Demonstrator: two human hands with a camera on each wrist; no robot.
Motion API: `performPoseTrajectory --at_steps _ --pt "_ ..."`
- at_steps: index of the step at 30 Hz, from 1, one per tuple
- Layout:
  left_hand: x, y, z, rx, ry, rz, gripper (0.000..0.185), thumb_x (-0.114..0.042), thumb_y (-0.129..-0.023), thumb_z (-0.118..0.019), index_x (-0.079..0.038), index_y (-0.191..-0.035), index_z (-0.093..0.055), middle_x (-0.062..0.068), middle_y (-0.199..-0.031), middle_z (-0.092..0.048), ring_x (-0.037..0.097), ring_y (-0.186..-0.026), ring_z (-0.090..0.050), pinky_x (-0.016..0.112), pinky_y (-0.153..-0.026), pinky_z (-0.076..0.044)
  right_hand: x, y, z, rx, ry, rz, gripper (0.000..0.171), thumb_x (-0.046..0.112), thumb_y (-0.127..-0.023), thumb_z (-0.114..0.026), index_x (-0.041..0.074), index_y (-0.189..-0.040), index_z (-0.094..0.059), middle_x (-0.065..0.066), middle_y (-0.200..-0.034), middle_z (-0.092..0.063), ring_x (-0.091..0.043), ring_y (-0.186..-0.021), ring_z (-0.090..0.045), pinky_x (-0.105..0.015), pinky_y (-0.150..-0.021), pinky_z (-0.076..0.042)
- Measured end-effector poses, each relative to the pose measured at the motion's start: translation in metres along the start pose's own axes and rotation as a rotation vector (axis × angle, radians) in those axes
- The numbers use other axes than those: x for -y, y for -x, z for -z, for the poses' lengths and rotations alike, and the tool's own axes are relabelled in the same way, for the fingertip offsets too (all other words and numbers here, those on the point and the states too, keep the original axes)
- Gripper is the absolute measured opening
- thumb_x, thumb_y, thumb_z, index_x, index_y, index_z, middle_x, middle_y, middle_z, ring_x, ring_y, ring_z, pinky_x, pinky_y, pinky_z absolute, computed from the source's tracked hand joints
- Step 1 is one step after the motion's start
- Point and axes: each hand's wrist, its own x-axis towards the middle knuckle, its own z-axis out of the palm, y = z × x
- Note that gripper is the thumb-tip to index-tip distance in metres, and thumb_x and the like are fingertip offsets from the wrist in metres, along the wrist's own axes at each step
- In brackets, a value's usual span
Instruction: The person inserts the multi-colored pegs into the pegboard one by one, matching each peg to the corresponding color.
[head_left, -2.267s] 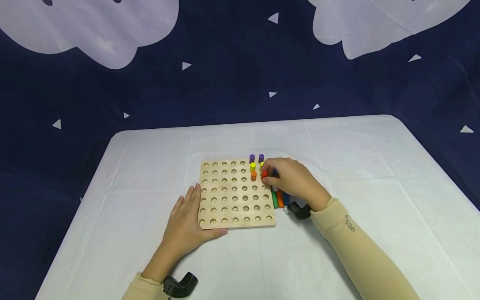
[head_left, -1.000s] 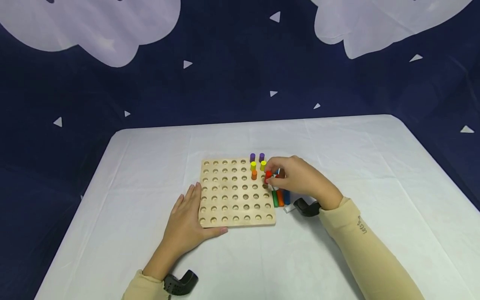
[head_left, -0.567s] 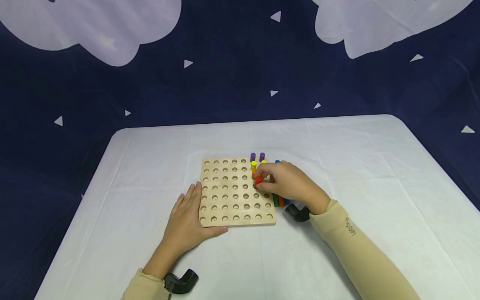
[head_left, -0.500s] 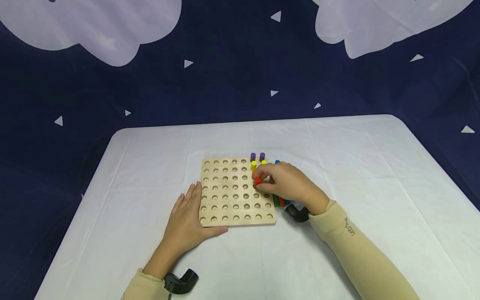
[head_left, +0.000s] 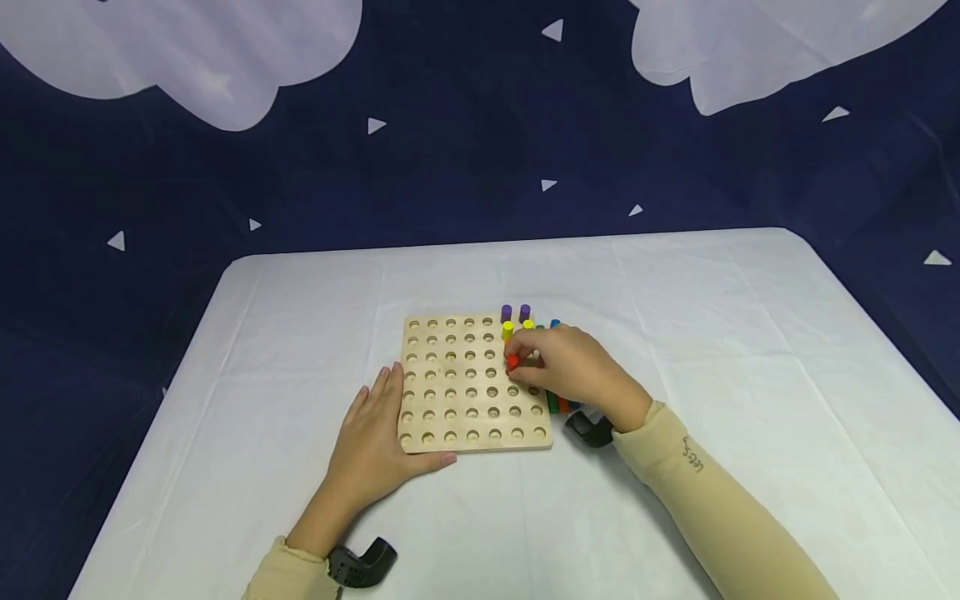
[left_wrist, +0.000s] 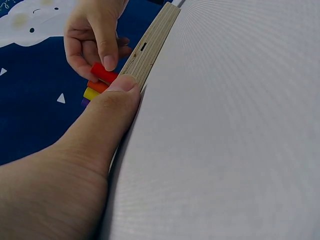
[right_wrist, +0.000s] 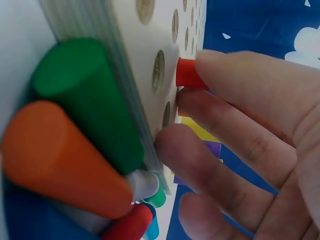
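A pale wooden pegboard (head_left: 461, 403) with rows of round holes lies on the white table. My left hand (head_left: 367, 458) rests along its left side, fingers straight and thumb by the near edge. My right hand (head_left: 570, 362) pinches a red peg (head_left: 512, 362) between thumb and forefinger, upright at a hole in the second column from the right. In the right wrist view, the red peg (right_wrist: 190, 74) meets the board's face. Behind it stand a yellow peg (head_left: 507, 331), another yellow one (head_left: 528, 325) and two purple pegs (head_left: 506, 313). An orange peg is mostly hidden by my fingers.
Loose pegs lie against the board's right side, partly under my right hand: a green peg (right_wrist: 90, 100), an orange peg (right_wrist: 65, 155), a red peg (right_wrist: 129, 222) and several others. A dark blue cloth with clouds (head_left: 225, 75) hangs behind the table.
My right hand has carried the red peg left from the board's right edge, over to the second column from the right, where it now sits slightly lower. My left hand has stayed put.
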Motion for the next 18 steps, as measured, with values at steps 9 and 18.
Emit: performPoseTrajectory --at_steps 9,18 --pt "0.000 0.000 -0.002 -0.014 0.005 -0.004 0.143 -0.081 -0.058 -0.075 0.001 -0.158 -0.012 0.017 -0.165 -0.018 0.031 -0.154 -0.017 0.052 -0.125 -0.012 -0.003 0.011 0.019 -0.007 0.010 -0.031 0.026 0.025 -0.088 -0.076 0.020 -0.113 -0.072 0.010 -0.096 -0.074 -0.009 -0.084 -0.064 -0.033 -0.077 -0.052" --pt "0.000 0.000 0.000 0.000 0.006 0.002 0.145 -0.083 -0.058 -0.073 0.000 -0.158 -0.010 0.016 -0.166 -0.016 0.031 -0.155 -0.015 0.051 -0.126 -0.010 -0.018 0.037 0.030 0.112 0.011 -0.150 0.028 0.020 -0.085 -0.076 0.015 -0.112 -0.070 0.010 -0.088 -0.068 -0.009 -0.066 -0.054 -0.026 -0.059 -0.045"
